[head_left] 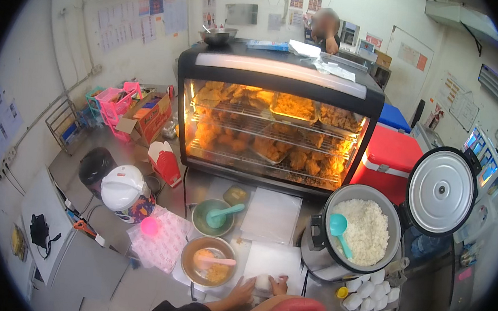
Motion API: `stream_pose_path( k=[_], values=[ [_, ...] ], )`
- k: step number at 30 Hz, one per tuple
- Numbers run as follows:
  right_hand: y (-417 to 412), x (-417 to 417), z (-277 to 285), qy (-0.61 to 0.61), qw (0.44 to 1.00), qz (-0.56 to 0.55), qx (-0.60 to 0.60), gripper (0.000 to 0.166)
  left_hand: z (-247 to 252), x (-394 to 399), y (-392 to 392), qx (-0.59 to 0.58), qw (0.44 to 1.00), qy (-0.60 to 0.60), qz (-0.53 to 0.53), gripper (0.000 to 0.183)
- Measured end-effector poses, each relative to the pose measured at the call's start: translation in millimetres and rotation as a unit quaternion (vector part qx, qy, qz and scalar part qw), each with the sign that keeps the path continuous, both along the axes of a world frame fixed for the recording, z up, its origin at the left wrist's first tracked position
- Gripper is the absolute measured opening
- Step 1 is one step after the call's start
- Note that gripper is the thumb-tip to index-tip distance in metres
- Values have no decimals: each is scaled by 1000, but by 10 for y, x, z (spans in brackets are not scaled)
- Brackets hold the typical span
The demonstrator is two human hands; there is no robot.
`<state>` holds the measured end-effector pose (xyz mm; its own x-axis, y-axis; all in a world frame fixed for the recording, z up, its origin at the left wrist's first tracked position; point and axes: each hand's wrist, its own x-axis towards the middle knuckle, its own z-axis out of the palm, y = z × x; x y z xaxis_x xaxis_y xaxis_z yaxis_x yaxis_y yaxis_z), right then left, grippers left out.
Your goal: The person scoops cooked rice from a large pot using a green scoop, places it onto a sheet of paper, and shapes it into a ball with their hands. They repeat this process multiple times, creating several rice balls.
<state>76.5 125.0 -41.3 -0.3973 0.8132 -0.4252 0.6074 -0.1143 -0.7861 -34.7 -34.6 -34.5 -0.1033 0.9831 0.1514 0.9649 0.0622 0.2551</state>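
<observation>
My left hand (243,290) and my right hand (280,284) hold a small white bundle (262,282) from both sides, low on a sheet of white paper (270,257). The bundle looks like paper-wrapped rice. Left of my hands stands a metal bowl (186,266) with crumbly yellow food and a pink-handled spoon (217,261). On the right an open rice cooker (316,257) holds white rice (367,229) with a turquoise scoop (338,225) resting on it. Several white wrapped bundles (366,290) lie below the cooker.
Behind the papers stands a lit glass warming cabinet (269,180) of fried chicken. A second bowl (196,221) holds a turquoise ladle (227,212). Pink-printed wrappers (160,249) lie left, near a white-lidded jug (123,188). The raised cooker lid (441,190) leans right. Another person (328,39) is behind the cabinet.
</observation>
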Motion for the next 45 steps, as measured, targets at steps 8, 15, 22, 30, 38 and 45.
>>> stream_pose_path(
  k=[8, 15, 22, 30, 38, 45],
  values=[
    [113, -526, 236, -167, 948, 268, 50, 92, 403, -18, -113, -151, 989, -1, 12, 84],
    [152, -434, 113, 5, 987, 146, -66, 68, 224, -221, 44, -123, 938, -325, -7, 84],
    [94, -26, -40, 418, 768, -79, -479, 56, 669, -48, 210, 13, 777, -629, -30, 81],
    [116, 1250, 487, 526, 716, -395, -234, 36, 1752, 662, 601, -226, 666, -698, -131, 50],
    [1780, 3488, 1276, 335, 642, -687, 64, 59, 1290, 972, 712, -182, 726, -658, 78, 33],
    [2720, 3349, 941, -91, 932, -262, 234, 53, 1081, 1314, 910, -52, 691, -683, 231, 31]
  ],
)
